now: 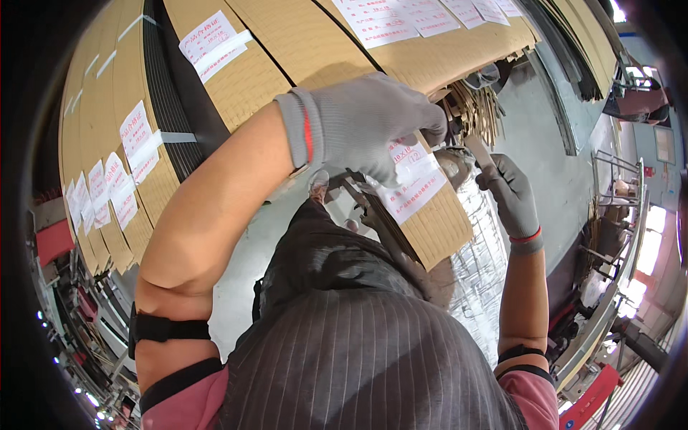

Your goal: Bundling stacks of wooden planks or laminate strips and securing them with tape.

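My left hand (365,125), in a grey knitted glove with a red cuff line, bends over a labelled stack of brown strips (444,233). Its thumb and fingers close about the stack's upper end. A white paper label (412,186) with red print lies on the stack, partly hidden under that hand. To the right, my right hand (512,197), gloved the same way, pinches a short flat brown strip (479,152) that points up and left. The strip's material cannot be made out.
Long brown stacks (279,36) with white labels (215,44) and pale straps fill the far side and the left. Thin brown scraps (480,115) bunch beyond my hands. Crinkled silvery wrapping (476,272) lies below right. A metal rail frame (631,215) stands far right.
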A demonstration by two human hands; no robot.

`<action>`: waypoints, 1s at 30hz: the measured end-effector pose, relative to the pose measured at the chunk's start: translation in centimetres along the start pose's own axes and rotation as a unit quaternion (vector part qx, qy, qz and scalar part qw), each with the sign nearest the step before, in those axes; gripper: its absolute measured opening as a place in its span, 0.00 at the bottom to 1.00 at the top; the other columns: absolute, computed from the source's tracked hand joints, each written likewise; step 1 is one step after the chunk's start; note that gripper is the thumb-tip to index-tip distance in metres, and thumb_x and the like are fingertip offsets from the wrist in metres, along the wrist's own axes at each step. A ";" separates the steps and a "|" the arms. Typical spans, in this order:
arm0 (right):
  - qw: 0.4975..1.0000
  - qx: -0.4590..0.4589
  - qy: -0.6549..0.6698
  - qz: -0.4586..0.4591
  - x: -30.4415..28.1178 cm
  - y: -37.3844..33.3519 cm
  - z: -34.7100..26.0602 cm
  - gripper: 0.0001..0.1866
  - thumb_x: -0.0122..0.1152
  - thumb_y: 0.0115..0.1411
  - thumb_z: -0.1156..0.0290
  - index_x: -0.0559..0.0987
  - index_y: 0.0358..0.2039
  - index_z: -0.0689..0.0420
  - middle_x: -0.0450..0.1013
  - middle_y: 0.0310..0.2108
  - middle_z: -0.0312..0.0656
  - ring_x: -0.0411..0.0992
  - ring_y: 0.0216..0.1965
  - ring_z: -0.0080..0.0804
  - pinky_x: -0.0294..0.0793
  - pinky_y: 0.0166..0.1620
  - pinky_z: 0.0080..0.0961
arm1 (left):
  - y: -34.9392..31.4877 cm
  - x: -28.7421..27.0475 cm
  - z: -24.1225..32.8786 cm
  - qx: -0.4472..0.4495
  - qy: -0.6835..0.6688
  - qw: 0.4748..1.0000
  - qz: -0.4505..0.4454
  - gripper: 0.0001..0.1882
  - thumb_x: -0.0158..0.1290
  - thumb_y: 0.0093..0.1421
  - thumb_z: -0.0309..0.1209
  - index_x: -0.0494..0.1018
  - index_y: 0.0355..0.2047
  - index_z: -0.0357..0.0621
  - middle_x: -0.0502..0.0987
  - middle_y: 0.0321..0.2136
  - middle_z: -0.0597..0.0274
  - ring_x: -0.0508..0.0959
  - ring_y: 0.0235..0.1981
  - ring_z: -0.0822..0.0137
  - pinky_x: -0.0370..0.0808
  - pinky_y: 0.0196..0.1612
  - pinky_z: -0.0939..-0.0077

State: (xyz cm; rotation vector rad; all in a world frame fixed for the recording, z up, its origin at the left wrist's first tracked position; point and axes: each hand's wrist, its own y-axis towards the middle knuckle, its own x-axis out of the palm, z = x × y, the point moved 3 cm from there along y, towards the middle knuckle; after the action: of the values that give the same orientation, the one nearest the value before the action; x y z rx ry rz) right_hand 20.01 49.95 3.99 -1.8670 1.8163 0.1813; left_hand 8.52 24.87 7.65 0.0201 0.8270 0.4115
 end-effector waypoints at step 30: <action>0.939 0.010 0.334 -0.078 3.4 -1.1 0.5 0.15 0.48 0.66 0.65 0.71 0.46 0.62 0.74 0.42 0.45 0.73 0.44 0.29 0.70 0.50 0.28 | -11.1 11.6 -2.4 -0.147 -0.656 0.710 0.209 0.07 0.54 0.56 0.27 0.74 0.29 0.34 0.78 0.30 0.55 0.77 0.36 0.63 0.72 0.43 0.68</action>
State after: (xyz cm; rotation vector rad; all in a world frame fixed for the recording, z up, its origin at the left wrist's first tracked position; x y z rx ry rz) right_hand 21.52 47.08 2.39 -2.2153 2.0437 -0.5986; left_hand 17.66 18.49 -4.20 0.1871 -0.7053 0.7990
